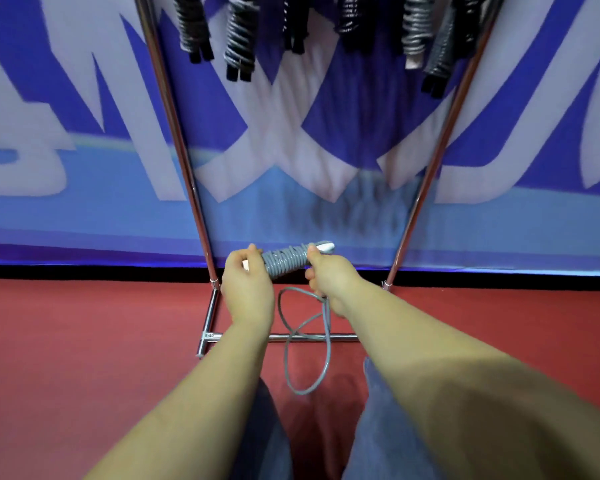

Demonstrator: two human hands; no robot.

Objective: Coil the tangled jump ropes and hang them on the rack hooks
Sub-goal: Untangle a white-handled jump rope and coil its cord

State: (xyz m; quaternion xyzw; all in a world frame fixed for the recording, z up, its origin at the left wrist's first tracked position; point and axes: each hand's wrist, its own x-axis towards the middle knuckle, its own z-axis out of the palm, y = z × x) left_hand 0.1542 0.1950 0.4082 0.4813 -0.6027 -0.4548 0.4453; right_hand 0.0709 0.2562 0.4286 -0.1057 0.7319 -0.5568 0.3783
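Observation:
A grey jump rope point(286, 260) is wound in tight turns round its white handles, held level in front of me. My left hand point(247, 285) grips the left end of the bundle. My right hand point(329, 275) grips the right end, thumb on top near the white handle tip point(325, 246). A loose loop of the same grey cord point(307, 341) hangs from under my right hand down toward the floor. Several coiled ropes point(239, 43) with black handles hang from the top of the chrome rack point(174, 133).
The rack's two chrome uprights slant down to a base bar point(278, 337) on the red floor point(84, 341). A blue and white banner point(326, 116) stands behind the rack. My legs in blue trousers point(378, 427) are below the hanging loop.

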